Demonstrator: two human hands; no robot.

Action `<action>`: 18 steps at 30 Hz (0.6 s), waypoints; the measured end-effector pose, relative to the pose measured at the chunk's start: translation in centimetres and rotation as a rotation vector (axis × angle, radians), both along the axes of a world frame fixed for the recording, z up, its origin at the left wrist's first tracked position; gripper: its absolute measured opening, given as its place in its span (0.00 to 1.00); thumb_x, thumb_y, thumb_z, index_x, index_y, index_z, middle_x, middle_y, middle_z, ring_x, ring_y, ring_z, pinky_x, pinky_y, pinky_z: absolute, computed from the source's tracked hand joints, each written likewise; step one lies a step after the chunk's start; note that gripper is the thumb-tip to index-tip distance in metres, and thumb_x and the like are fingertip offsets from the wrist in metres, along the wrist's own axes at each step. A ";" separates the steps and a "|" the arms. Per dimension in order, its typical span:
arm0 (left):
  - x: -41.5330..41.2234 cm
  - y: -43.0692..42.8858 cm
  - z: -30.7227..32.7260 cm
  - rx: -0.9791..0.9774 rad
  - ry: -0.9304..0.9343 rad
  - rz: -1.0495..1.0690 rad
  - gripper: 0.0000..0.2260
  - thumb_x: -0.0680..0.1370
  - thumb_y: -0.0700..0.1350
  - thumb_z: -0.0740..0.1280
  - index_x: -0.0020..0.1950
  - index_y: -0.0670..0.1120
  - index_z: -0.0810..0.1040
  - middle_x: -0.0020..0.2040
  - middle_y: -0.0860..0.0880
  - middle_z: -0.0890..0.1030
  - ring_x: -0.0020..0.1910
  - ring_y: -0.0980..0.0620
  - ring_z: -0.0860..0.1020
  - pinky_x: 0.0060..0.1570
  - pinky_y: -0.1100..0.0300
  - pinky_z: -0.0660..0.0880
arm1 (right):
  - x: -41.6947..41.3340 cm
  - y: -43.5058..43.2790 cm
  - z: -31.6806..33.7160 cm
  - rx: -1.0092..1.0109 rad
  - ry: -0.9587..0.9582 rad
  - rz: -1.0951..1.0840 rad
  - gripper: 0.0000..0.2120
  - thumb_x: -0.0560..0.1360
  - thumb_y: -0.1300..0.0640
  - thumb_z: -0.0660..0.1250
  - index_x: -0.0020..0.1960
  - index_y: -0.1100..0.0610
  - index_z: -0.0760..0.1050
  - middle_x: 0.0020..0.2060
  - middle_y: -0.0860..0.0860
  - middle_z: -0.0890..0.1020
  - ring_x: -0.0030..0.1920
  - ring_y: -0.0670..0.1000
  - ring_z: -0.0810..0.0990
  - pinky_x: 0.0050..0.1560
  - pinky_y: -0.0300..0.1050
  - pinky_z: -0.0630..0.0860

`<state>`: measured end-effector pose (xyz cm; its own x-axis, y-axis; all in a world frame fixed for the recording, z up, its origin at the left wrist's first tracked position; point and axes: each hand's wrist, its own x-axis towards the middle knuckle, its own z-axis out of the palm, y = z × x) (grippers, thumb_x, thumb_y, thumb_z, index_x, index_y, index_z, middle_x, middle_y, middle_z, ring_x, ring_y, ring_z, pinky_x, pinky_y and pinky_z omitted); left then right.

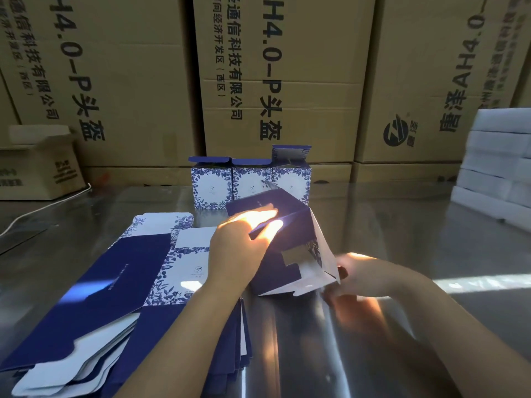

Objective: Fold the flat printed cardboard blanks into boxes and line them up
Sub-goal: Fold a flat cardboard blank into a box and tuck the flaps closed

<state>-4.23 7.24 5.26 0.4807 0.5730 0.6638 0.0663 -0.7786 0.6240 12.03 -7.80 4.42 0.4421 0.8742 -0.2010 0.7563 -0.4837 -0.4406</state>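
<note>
Head view: left grip clamped the half-folded navy cardboard box, whose open end faced the right grip, closure indiscernible.

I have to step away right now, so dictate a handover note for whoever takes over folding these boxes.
Left hand grips the half-folded box on top. Right hand at its open end flaps; blurred, grip unclear.
Done: three folded boxes lined up at the back.
Left: finish this box, then the stack of flat blanks on the left.
</note>
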 end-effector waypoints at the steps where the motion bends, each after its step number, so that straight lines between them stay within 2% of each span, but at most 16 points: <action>1: -0.1 0.1 0.0 -0.027 0.010 0.022 0.13 0.75 0.52 0.69 0.58 0.52 0.81 0.55 0.58 0.82 0.51 0.60 0.77 0.55 0.68 0.70 | -0.2 0.1 0.0 0.008 0.023 0.028 0.11 0.64 0.41 0.70 0.47 0.38 0.76 0.43 0.43 0.81 0.37 0.42 0.78 0.32 0.35 0.75; 3: -0.1 0.2 0.0 -0.050 0.023 0.047 0.13 0.75 0.53 0.69 0.57 0.51 0.82 0.52 0.55 0.82 0.44 0.62 0.77 0.49 0.70 0.71 | -0.4 0.3 -0.1 0.024 0.082 0.059 0.14 0.60 0.32 0.67 0.45 0.31 0.75 0.42 0.39 0.80 0.37 0.40 0.76 0.34 0.33 0.74; 5: -0.1 0.1 0.1 -0.048 0.025 0.032 0.13 0.75 0.52 0.69 0.57 0.51 0.82 0.55 0.56 0.82 0.50 0.60 0.77 0.55 0.65 0.72 | -0.6 0.3 0.0 0.055 0.113 0.049 0.14 0.59 0.28 0.65 0.43 0.29 0.75 0.41 0.40 0.81 0.37 0.40 0.75 0.37 0.36 0.76; 6: -0.1 0.1 0.1 -0.053 0.022 0.021 0.12 0.75 0.52 0.68 0.57 0.52 0.82 0.55 0.56 0.82 0.54 0.59 0.77 0.58 0.62 0.72 | -0.7 0.3 0.1 0.074 0.112 0.048 0.16 0.59 0.27 0.64 0.43 0.30 0.76 0.43 0.43 0.82 0.38 0.42 0.75 0.42 0.41 0.77; 9: -0.1 0.1 0.0 -0.099 -0.030 0.002 0.11 0.75 0.51 0.68 0.56 0.52 0.82 0.54 0.57 0.82 0.55 0.57 0.78 0.58 0.58 0.74 | -0.9 0.4 0.3 0.128 0.105 0.037 0.27 0.56 0.24 0.62 0.48 0.39 0.79 0.49 0.49 0.83 0.46 0.51 0.80 0.55 0.49 0.77; 11: 0.0 0.2 0.1 -0.117 -0.076 0.007 0.10 0.75 0.50 0.69 0.56 0.52 0.82 0.53 0.59 0.82 0.54 0.59 0.78 0.59 0.58 0.74 | -1.1 0.4 0.6 0.147 0.081 0.030 0.35 0.56 0.24 0.62 0.51 0.47 0.80 0.50 0.52 0.83 0.52 0.54 0.80 0.57 0.52 0.75; 13: 0.1 0.3 0.1 -0.122 -0.109 0.012 0.10 0.75 0.49 0.68 0.55 0.53 0.82 0.52 0.61 0.81 0.56 0.61 0.77 0.59 0.63 0.72 | -1.2 0.3 0.7 0.200 0.108 0.021 0.36 0.59 0.26 0.64 0.53 0.54 0.79 0.52 0.55 0.82 0.53 0.56 0.79 0.59 0.55 0.74; 15: 0.2 0.4 0.1 -0.106 -0.125 0.032 0.10 0.76 0.48 0.68 0.57 0.53 0.81 0.51 0.64 0.79 0.56 0.61 0.76 0.56 0.70 0.68 | -0.9 0.3 0.7 0.293 0.150 0.003 0.28 0.65 0.32 0.68 0.52 0.54 0.80 0.48 0.51 0.84 0.49 0.51 0.81 0.54 0.49 0.76; 16: 0.2 0.4 0.0 -0.094 -0.133 0.048 0.11 0.76 0.48 0.67 0.58 0.54 0.80 0.51 0.65 0.77 0.57 0.62 0.75 0.55 0.73 0.66 | -1.0 0.3 0.8 0.353 0.177 -0.014 0.21 0.68 0.36 0.69 0.50 0.52 0.80 0.45 0.46 0.84 0.45 0.45 0.82 0.47 0.40 0.78; 17: 0.2 0.4 0.0 -0.087 -0.145 0.060 0.12 0.76 0.48 0.67 0.59 0.54 0.79 0.52 0.64 0.76 0.58 0.61 0.74 0.55 0.73 0.66 | -1.0 0.3 0.9 0.414 0.219 -0.026 0.15 0.70 0.40 0.69 0.49 0.49 0.80 0.42 0.41 0.84 0.41 0.38 0.81 0.42 0.32 0.75; 18: 0.2 0.4 -0.1 -0.086 -0.159 0.063 0.13 0.76 0.48 0.67 0.60 0.55 0.78 0.54 0.63 0.76 0.60 0.60 0.74 0.56 0.70 0.66 | -1.0 0.4 1.0 0.472 0.261 -0.040 0.13 0.71 0.42 0.69 0.49 0.48 0.80 0.42 0.40 0.84 0.41 0.36 0.80 0.41 0.29 0.74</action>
<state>-4.02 7.66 5.20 0.3352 0.6565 0.6758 0.0087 -0.7194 0.6945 11.05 -7.44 5.38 0.4652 0.8792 0.1023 0.5776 -0.2139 -0.7878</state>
